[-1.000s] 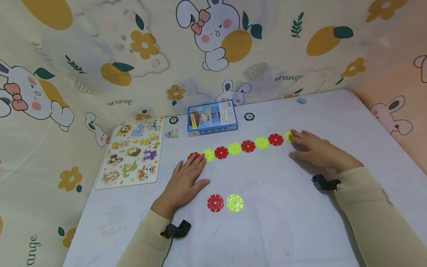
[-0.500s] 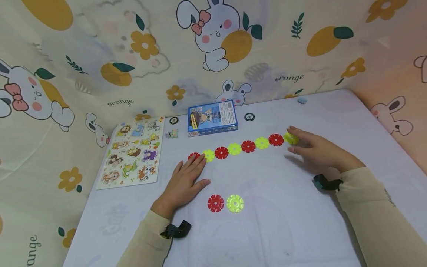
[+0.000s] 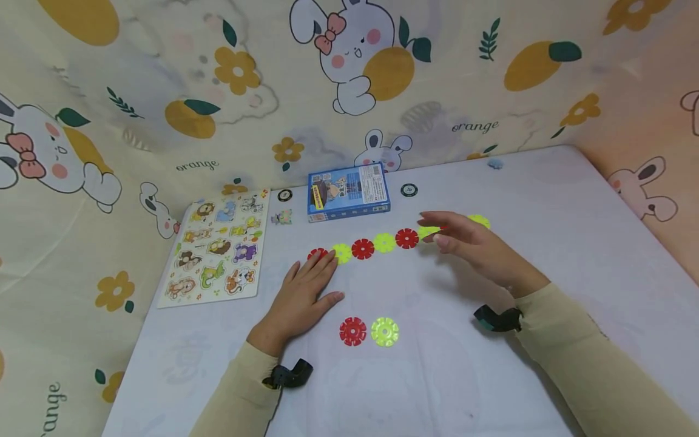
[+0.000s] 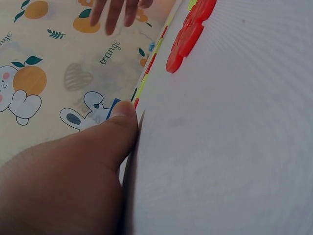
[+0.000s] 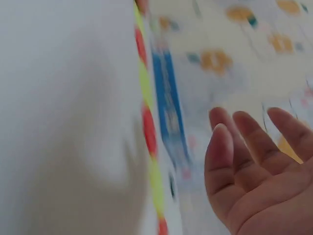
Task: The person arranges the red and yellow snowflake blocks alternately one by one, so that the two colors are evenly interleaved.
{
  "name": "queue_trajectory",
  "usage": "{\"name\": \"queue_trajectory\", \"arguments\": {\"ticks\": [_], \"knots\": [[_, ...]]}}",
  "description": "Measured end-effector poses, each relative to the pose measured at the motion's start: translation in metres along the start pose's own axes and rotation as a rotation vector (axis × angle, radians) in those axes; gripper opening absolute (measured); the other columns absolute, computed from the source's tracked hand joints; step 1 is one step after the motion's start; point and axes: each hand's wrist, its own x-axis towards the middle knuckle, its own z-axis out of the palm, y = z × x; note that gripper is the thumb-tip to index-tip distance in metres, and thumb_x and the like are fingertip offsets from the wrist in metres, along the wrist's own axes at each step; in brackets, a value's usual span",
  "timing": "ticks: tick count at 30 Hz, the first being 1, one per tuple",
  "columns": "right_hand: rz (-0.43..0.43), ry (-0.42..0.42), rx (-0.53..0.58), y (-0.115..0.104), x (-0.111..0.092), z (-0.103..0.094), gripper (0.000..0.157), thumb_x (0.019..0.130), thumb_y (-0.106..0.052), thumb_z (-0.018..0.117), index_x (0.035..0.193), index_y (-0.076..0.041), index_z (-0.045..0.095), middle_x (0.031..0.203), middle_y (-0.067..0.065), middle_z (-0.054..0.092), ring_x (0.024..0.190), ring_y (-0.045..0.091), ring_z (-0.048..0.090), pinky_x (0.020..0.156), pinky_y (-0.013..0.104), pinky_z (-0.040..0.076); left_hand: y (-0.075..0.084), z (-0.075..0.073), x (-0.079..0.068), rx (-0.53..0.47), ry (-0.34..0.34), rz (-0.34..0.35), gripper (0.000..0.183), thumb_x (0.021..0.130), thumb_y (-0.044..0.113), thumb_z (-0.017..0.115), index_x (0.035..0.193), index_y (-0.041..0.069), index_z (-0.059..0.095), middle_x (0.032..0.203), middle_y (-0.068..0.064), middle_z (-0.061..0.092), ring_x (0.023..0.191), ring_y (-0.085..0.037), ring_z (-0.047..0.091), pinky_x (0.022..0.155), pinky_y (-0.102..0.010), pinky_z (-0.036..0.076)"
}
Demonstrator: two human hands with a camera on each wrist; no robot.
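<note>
A slanting row of notched plastic snowflake discs, red and yellow-green in turn, runs across the table. My left hand (image 3: 303, 297) lies flat with spread fingers, its fingertips on the leftmost red disc (image 3: 314, 253) of the row. Over the row's right part hovers my right hand (image 3: 477, 252), fingers loosely bent and nothing in its grasp. It partly hides a yellow-green disc (image 3: 428, 231) and most of a red one. Beyond it shows the row's end yellow-green disc (image 3: 480, 221). Nearer me, a red disc (image 3: 352, 331) and a yellow-green disc (image 3: 384, 332) lie side by side.
A blue box (image 3: 349, 193) lies behind the row. To its left are an animal puzzle board (image 3: 215, 252), a small patterned piece (image 3: 281, 216) and a black round chip (image 3: 284, 195). Another black chip (image 3: 409, 190) and a small blue item (image 3: 494, 164) lie at the back.
My right hand has lifted off the yellow-green disc at the row's right end and moved left above the row. The left hand stays where it was.
</note>
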Motion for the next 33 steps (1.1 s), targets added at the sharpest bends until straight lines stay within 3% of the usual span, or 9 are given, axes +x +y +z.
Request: {"name": "queue_trajectory", "arguments": {"ticks": [5,9,13,16,19,22,27,30,33], "knots": [[-0.037,-0.162,0.083,-0.006,0.004,0.051,0.053,0.092,-0.031,0.063,0.142,-0.028,0.044,0.140,0.004,0.046,0.121,0.031,0.049,0.091,0.048,0.047,-0.001,0.001,-0.001,0.010,0.003,0.001,0.074,0.093,0.064,0.037,0.153,0.023,0.024,0.158,0.008,0.016,0.144,-0.020,0.007,0.111,-0.055,0.007],[-0.002,-0.294,-0.017,-0.007,0.002,0.088,0.062,0.085,-0.040,0.070,0.141,-0.035,0.043,0.138,-0.006,0.047,0.118,0.019,0.050,0.093,0.041,0.045,-0.001,0.002,0.000,0.012,-0.005,-0.006,0.074,0.093,0.064,0.037,0.153,0.024,0.023,0.158,0.009,0.015,0.144,-0.020,0.006,0.111,-0.055,0.006],[0.023,-0.378,-0.149,-0.006,-0.002,0.116,0.076,0.076,-0.052,0.075,0.142,-0.031,0.045,0.136,-0.013,0.047,0.122,0.010,0.044,0.098,0.038,0.041,-0.001,0.002,0.000,0.018,-0.006,-0.008,0.074,0.093,0.064,0.037,0.153,0.023,0.024,0.158,0.009,0.015,0.144,-0.020,0.006,0.111,-0.056,0.006],[-0.031,-0.377,-0.340,-0.004,-0.006,0.131,0.078,0.073,-0.059,0.074,0.141,-0.030,0.048,0.131,-0.014,0.047,0.120,0.007,0.040,0.095,0.036,0.043,0.000,0.001,0.000,0.022,-0.002,-0.005,0.074,0.093,0.064,0.038,0.153,0.022,0.024,0.158,0.008,0.016,0.144,-0.020,0.007,0.111,-0.056,0.007],[-0.119,-0.332,-0.536,0.000,-0.008,0.141,0.071,0.074,-0.056,0.074,0.137,-0.030,0.053,0.123,-0.014,0.047,0.114,0.005,0.038,0.087,0.030,0.046,0.000,0.000,0.000,0.022,0.000,-0.002,0.074,0.093,0.063,0.039,0.153,0.022,0.025,0.158,0.008,0.016,0.144,-0.020,0.007,0.111,-0.056,0.007],[-0.176,-0.286,-0.604,0.003,-0.009,0.145,0.053,0.078,-0.043,0.077,0.127,-0.029,0.061,0.118,-0.012,0.047,0.110,0.006,0.038,0.083,0.027,0.045,0.000,0.000,0.000,0.019,0.001,-0.002,0.074,0.093,0.063,0.038,0.153,0.022,0.025,0.158,0.009,0.016,0.144,-0.019,0.007,0.111,-0.056,0.007],[-0.121,-0.298,-0.513,0.001,-0.008,0.142,0.038,0.080,-0.032,0.079,0.113,-0.030,0.060,0.107,-0.016,0.052,0.102,0.005,0.045,0.082,0.026,0.046,0.000,0.000,0.000,0.006,0.001,-0.006,0.073,0.093,0.064,0.038,0.153,0.022,0.025,0.157,0.008,0.017,0.144,-0.019,0.007,0.111,-0.056,0.007],[-0.045,-0.310,-0.352,-0.005,-0.008,0.134,0.031,0.082,-0.028,0.077,0.107,-0.031,0.058,0.098,-0.016,0.057,0.093,0.007,0.053,0.078,0.026,0.049,0.000,0.000,0.000,-0.008,-0.004,-0.008,0.073,0.093,0.063,0.039,0.153,0.022,0.026,0.157,0.008,0.018,0.144,-0.019,0.008,0.110,-0.057,0.008],[0.011,-0.263,-0.209,-0.010,-0.006,0.119,0.022,0.087,-0.026,0.072,0.104,-0.032,0.060,0.096,-0.013,0.061,0.090,0.010,0.057,0.077,0.027,0.052,0.002,-0.001,0.000,-0.007,-0.002,-0.008,0.073,0.093,0.062,0.040,0.152,0.022,0.026,0.157,0.008,0.018,0.144,-0.020,0.008,0.110,-0.057,0.008]]}}
